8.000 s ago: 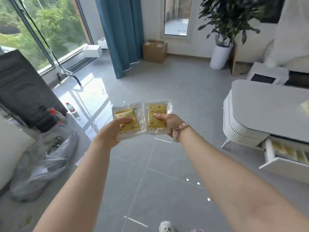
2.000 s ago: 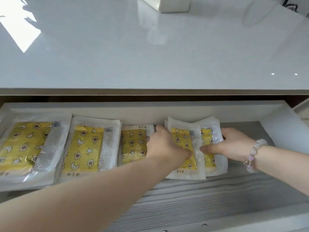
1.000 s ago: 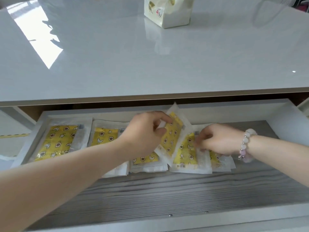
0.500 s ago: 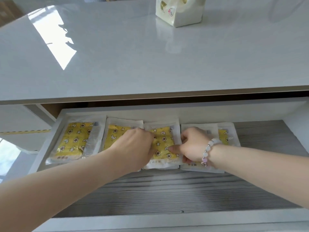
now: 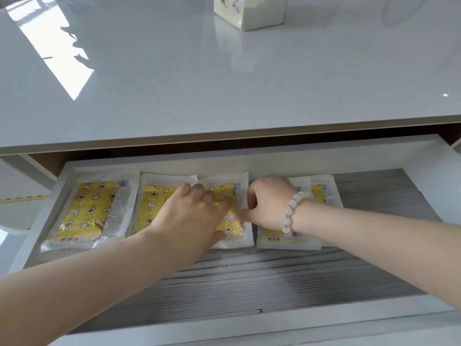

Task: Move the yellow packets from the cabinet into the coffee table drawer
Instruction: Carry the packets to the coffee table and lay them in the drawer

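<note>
The coffee table drawer [image 5: 249, 325] stands pulled out, with several yellow packets in clear wrap lying in a row at its back. The leftmost packet [image 5: 84, 208] lies untouched. My left hand [image 5: 194, 216] rests flat across the second packet [image 5: 152, 203] and the third packet [image 5: 224, 193]. My right hand [image 5: 267, 203], with a bead bracelet on its wrist, sits on the fourth packet [image 5: 287, 239]. Its fingers are curled and its thumb reaches left onto the third packet; whether it pinches that packet is hidden. A fifth packet [image 5: 321, 193] peeks out behind the wrist.
The glossy white table top [image 5: 224, 83] overhangs the back of the drawer. A white tissue pack [image 5: 249, 11] stands on it at the far edge. The drawer's grey wood-grain floor [image 5: 249, 283] shows in front of the packets and at the right end.
The packet my left hand held tilted a second ago now lies flat in the row. My left hand has spread over it, and my right hand has shifted left beside it.
</note>
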Demonstrator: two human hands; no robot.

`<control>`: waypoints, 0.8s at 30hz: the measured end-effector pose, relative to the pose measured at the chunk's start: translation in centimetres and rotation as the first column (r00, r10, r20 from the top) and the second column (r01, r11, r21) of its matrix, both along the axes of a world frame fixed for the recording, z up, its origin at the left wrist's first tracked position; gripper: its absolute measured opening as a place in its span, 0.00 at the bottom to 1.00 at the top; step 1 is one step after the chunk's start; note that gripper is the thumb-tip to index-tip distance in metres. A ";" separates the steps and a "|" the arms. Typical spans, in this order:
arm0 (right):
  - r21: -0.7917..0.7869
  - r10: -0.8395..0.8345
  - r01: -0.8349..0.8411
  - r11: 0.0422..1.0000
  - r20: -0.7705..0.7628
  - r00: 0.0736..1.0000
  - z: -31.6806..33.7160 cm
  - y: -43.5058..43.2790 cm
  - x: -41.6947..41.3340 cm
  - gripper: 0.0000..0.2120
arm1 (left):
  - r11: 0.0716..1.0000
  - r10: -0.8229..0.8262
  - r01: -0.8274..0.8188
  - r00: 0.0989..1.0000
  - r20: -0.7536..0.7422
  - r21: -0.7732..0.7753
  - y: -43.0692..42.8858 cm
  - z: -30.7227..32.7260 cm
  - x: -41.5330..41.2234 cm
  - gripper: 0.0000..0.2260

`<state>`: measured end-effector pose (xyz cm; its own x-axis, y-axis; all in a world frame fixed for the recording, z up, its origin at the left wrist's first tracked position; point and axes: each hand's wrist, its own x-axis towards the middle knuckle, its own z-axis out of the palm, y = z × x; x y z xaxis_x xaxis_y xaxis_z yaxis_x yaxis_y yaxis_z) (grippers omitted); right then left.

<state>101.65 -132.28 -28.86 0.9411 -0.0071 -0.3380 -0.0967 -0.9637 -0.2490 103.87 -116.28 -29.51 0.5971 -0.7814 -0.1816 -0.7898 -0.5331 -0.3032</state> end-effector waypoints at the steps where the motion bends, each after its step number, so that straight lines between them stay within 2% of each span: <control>1: -0.035 -0.012 0.013 0.999 0.036 0.999 0.5 -0.8 -0.5 0.24 | 1.000 -0.007 0.007 1.000 0.030 -0.010 -0.1 -0.2 0.1 0.27; 3: -0.216 -0.014 0.025 0.976 0.054 0.998 1.6 -2.9 -1.6 0.28 | 1.000 -0.005 0.004 0.999 0.039 0.021 -0.3 0.0 0.2 0.28; 5: -0.427 0.005 0.001 0.904 0.011 1.000 2.0 -4.8 -2.3 0.32 | 1.000 0.008 -0.008 1.000 -0.001 -0.005 -0.2 -0.2 0.3 0.27; 6: -0.486 0.001 -0.014 0.874 -0.028 1.000 2.0 -5.4 -2.5 0.34 | 1.000 0.007 -0.008 1.000 -0.014 -0.019 0.0 -0.4 0.4 0.27; 8: -0.502 -0.047 -0.010 0.865 -0.101 0.994 1.3 -6.0 -2.6 0.36 | 0.999 0.003 -0.005 0.999 -0.053 -0.038 0.4 -0.5 0.5 0.26; 13: -0.378 -0.161 0.100 0.921 -0.133 0.978 0.4 -6.4 -2.3 0.36 | 0.995 0.037 -0.047 0.993 -0.114 -0.085 0.5 -0.5 0.6 0.28; 16: -0.300 -0.210 0.168 0.939 -0.115 0.971 -0.2 -6.5 -2.5 0.31 | 0.988 0.044 -0.066 0.986 -0.158 -0.137 1.1 -1.1 0.8 0.28; 20: -0.070 -0.318 0.313 0.947 -0.080 0.945 0.0 -6.7 -2.8 0.23 | 0.983 0.027 -0.060 0.982 -0.186 -0.174 1.1 -1.1 1.1 0.28; 24: 0.148 -0.421 0.436 0.888 -0.126 0.898 1.5 -7.4 -1.8 0.15 | 0.988 0.044 -0.073 0.977 -0.208 -0.134 0.7 -0.8 1.4 0.28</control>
